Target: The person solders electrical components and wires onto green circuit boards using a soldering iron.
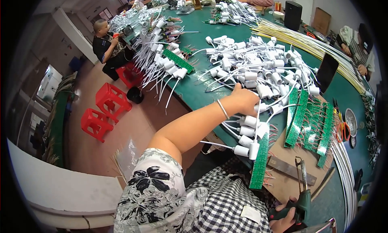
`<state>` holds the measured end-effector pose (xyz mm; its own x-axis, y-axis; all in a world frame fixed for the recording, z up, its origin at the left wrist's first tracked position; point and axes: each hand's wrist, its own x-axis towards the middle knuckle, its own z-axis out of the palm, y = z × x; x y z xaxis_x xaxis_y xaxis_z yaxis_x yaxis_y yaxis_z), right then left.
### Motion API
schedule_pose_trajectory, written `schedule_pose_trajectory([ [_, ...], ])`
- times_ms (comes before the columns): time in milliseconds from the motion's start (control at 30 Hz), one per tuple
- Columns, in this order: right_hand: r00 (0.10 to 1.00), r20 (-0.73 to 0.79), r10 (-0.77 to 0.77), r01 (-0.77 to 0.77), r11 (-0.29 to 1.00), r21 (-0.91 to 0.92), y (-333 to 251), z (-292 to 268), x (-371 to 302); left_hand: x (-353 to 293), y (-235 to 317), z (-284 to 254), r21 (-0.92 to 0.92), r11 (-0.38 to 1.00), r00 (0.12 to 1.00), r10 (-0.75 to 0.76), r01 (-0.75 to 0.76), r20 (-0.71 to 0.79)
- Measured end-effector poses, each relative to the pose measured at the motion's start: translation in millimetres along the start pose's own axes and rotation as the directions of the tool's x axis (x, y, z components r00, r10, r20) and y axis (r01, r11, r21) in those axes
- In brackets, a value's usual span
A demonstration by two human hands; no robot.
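At the bottom edge, nearest: a black-and-white checked garment (218,204) and, to its right, the right hand (285,223) with fingers wrapped around the handle of a dark green gun-shaped tool (304,206), metal tip upward. Just above, on a brown sheet (297,156) over the table, a flat metal strip (292,171); left of it, a long green circuit board (260,160) with thin reddish wires along one edge and a row of white sockets (246,131) by the other. Farther out, the left hand (244,100), banded at the wrist by a pale bangle (222,109), at the near edge of a large socket heap (258,65); too hidden to tell whether grasping anything there. To the right, more green boards (309,122), then orange-handled scissors (342,132). Beyond these, a black phone (327,72) propped upright. Left, on the floor, red stools (112,100). Farther still, a seated co-worker (107,45) and a black speaker (293,15).
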<state>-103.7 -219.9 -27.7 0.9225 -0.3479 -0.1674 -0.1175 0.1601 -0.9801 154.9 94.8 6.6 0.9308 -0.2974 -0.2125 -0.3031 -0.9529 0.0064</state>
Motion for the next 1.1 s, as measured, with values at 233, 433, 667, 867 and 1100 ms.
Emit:
schedule_pose_trajectory([
  [233, 0.886, 0.211, -0.414, 0.454, 0.678, -0.577, 27.4, -25.3, 1.8, 11.7, -19.9, -8.6, -0.622, 0.783, 0.893, -0.260, -0.028, -0.367],
  [433, 0.985, 0.146, -0.094, 0.063, 0.976, 0.206, 31.2, -14.5, 0.4, -11.9, -71.3, -42.6, -0.517, -0.132, 0.523, -0.396, -0.846, -0.755],
  [667, 0.990, 0.123, -0.075, 0.047, 0.974, 0.220, 24.5, -8.7, -4.2, -124.3, 9.1, -41.6, -0.796, 0.303, 0.761, -0.253, -0.524, -0.598],
  [867, 0.973, 0.228, -0.041, 0.005, 0.987, 0.159, 18.7, -4.6, -1.1, -157.6, 100.6, 49.8, -0.665, 0.719, 0.948, -0.025, -0.204, -0.318],
  [1100, 0.873, 0.472, 0.121, -0.075, 0.990, -0.116, 13.9, -29.7, -4.0, -150.8, 111.6, 60.3, -0.503, 0.842, 0.905, -0.043, -0.195, -0.423],
])
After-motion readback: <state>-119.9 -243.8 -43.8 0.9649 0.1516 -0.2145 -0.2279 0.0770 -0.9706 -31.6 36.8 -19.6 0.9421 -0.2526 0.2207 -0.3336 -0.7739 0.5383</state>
